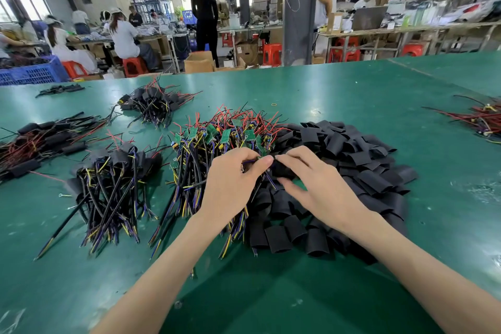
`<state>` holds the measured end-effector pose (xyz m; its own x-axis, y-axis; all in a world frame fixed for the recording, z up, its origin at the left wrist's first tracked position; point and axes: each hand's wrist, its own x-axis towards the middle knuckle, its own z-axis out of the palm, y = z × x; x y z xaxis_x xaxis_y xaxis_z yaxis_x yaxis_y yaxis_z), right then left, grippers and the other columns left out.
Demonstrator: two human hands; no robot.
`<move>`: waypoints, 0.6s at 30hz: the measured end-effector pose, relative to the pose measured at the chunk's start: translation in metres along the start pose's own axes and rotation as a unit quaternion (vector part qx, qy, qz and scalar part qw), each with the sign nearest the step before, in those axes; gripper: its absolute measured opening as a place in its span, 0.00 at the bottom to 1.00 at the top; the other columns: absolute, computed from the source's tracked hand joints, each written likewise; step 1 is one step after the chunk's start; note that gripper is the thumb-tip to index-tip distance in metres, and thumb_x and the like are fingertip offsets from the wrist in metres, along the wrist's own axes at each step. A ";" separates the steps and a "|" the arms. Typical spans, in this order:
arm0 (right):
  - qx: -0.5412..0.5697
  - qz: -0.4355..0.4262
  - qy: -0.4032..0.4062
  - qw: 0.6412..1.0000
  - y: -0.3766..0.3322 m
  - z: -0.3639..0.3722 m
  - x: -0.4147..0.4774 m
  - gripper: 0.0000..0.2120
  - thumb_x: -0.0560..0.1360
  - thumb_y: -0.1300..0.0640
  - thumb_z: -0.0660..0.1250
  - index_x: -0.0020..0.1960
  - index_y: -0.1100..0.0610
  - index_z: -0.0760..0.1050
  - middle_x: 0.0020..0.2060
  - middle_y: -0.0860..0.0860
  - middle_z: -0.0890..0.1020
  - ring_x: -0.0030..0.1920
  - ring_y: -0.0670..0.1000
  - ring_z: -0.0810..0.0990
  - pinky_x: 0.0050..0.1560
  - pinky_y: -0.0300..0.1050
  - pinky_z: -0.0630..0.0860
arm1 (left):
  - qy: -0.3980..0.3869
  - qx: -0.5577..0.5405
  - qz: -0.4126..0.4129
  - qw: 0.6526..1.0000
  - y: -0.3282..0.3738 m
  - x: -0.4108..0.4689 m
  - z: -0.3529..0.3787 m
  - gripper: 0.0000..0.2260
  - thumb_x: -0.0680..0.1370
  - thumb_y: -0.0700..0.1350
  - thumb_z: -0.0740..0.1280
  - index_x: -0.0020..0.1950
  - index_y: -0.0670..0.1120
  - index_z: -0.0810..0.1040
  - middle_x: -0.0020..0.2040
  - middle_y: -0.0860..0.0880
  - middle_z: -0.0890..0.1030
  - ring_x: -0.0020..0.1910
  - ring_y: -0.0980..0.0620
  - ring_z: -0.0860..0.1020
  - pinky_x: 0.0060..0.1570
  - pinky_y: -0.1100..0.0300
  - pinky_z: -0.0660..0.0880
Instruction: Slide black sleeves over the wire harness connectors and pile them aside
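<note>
Sleeving, mid-frame: left hand (233, 179) pinching harness (250, 162), right hand (311, 184) pinching black sleeve (283, 171); next: threading sleeve over connector.

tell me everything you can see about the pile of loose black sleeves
The pile of loose black sleeves is a broad heap of short, flattened matte tubes with open ends, looking like soft heat-shrink. They lie crisscrossed on the green table, right of the bare harnesses and touching them. The right hand is over its left part, pinching one sleeve.
</note>
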<state>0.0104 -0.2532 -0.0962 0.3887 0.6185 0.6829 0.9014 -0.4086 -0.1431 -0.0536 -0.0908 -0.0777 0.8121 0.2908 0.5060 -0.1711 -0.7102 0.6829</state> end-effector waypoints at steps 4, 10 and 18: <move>0.038 0.021 0.020 0.999 0.005 0.003 0.001 0.16 0.73 0.58 0.70 0.59 0.61 0.77 0.50 0.54 0.77 0.44 0.56 0.80 0.42 0.53 0.78 | -0.019 -0.002 -0.002 1.000 0.000 0.001 -0.003 0.08 0.75 0.49 0.70 0.42 0.45 0.82 0.38 0.53 0.81 0.38 0.57 0.76 0.43 0.62 0.71; 0.062 0.018 0.016 0.998 0.007 0.002 0.001 0.17 0.71 0.61 0.72 0.58 0.62 0.78 0.49 0.54 0.78 0.44 0.55 0.79 0.44 0.52 0.78 | -0.023 -0.020 0.010 0.999 0.003 0.000 -0.004 0.07 0.75 0.48 0.70 0.43 0.45 0.82 0.37 0.57 0.80 0.38 0.62 0.75 0.40 0.70 0.68; 0.019 -0.010 0.025 0.999 0.001 0.000 0.000 0.15 0.71 0.59 0.69 0.56 0.62 0.77 0.49 0.56 0.78 0.40 0.59 0.80 0.37 0.53 0.79 | -0.043 0.021 -0.023 0.999 -0.004 0.001 -0.004 0.14 0.77 0.55 0.64 0.33 0.52 0.75 0.21 0.56 0.68 0.23 0.58 0.66 0.28 0.65 0.61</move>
<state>0.0110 -0.2540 -0.0964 0.3617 0.5916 0.7206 0.9159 -0.3699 -0.1561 -0.0549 -0.0847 -0.0780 0.8637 0.2683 0.4268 -0.1112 -0.7243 0.6805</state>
